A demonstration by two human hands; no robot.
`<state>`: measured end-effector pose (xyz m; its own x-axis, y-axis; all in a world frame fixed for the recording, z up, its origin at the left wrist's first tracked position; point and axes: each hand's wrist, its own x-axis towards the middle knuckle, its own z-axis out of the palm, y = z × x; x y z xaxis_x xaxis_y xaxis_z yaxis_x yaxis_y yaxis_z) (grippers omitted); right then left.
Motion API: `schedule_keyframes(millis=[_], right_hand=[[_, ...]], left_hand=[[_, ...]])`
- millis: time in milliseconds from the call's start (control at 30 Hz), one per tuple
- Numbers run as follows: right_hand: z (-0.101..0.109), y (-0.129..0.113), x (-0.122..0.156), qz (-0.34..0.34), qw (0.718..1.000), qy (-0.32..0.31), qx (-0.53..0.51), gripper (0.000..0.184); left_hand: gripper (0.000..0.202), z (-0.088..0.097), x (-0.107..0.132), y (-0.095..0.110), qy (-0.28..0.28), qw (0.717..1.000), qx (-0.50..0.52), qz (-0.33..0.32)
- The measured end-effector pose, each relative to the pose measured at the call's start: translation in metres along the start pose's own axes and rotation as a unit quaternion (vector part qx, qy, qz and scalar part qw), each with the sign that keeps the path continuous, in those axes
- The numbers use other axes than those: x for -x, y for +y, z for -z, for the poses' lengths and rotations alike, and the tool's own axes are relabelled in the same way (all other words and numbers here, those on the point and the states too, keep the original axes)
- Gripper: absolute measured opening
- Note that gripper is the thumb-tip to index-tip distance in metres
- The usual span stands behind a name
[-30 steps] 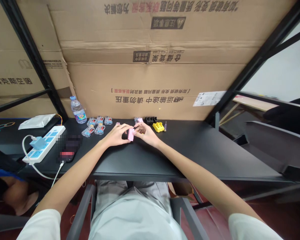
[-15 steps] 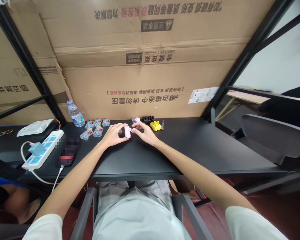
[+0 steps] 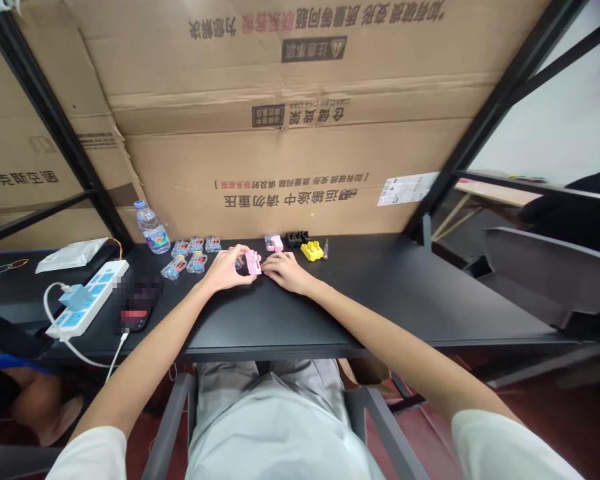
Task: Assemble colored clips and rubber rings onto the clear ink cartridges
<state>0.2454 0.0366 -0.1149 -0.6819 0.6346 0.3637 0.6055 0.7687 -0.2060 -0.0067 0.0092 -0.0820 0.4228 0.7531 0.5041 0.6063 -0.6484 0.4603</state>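
- Left hand (image 3: 225, 270) pinches pink piece (image 3: 253, 263), thumb below, fingers above, moderate gap between them filled by the piece
- Right hand (image 3: 288, 272) low over black desk (image 3: 395, 297), fingers bunched narrow just beside the piece; can't say if anything is gripped, fingertips too small to read
- Pink piece sits between the two hands, in front of the torso, notched side facing right
- To do it well, probably: left pinch firm at the edges only, leaving the notched side clear for right fingertips
- Light, square pressure likely best; sideways push could twist the piece out of the pinch
- Second pink piece (image 3: 276, 243), yellow piece (image 3: 312, 251) just beyond right hand; knuckles could bump them
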Motion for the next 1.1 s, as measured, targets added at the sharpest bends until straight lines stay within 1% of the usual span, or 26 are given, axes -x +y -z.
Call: schedule_keyframes(millis=[100,200,333,500,600,867,1000,1100], right_hand=[[0.003,-0.003,0.0,0.002,1.0,0.002,-0.009,0.029],[0.005,-0.004,0.0,-0.003,1.0,0.021,-0.015,0.023],[0.008,0.002,0.0,-0.025,0.999,0.043,-0.001,0.025],[0.009,0.011,0.003,-0.038,0.998,0.026,0.031,0.026],[0.008,0.012,0.004,-0.044,0.998,0.022,0.024,0.025],[0.008,0.007,0.002,-0.076,0.995,-0.008,-0.064,0.015],[0.008,0.003,0.002,-0.067,0.992,0.011,-0.107,0.009],[0.007,0.0,0.0,-0.057,0.981,0.037,-0.182,0.011]], left_hand=[[0.06,0.0,0.0,0.001,-0.003,1.0,-0.01,-0.001],[0.06,0.001,0.0,0.001,-0.004,1.0,-0.017,-0.003],[0.061,0.0,0.0,-0.001,-0.005,1.0,-0.029,0.002],[0.062,0.0,-0.001,-0.003,-0.016,1.0,-0.011,-0.009],[0.063,0.0,-0.001,-0.003,-0.024,1.0,-0.005,-0.015],[0.066,-0.003,0.0,-0.008,-0.037,0.999,-0.005,-0.025],[0.067,-0.004,0.0,-0.009,-0.041,0.999,-0.004,-0.027],[0.067,-0.004,0.0,-0.009,-0.042,0.999,0.0,-0.032]])
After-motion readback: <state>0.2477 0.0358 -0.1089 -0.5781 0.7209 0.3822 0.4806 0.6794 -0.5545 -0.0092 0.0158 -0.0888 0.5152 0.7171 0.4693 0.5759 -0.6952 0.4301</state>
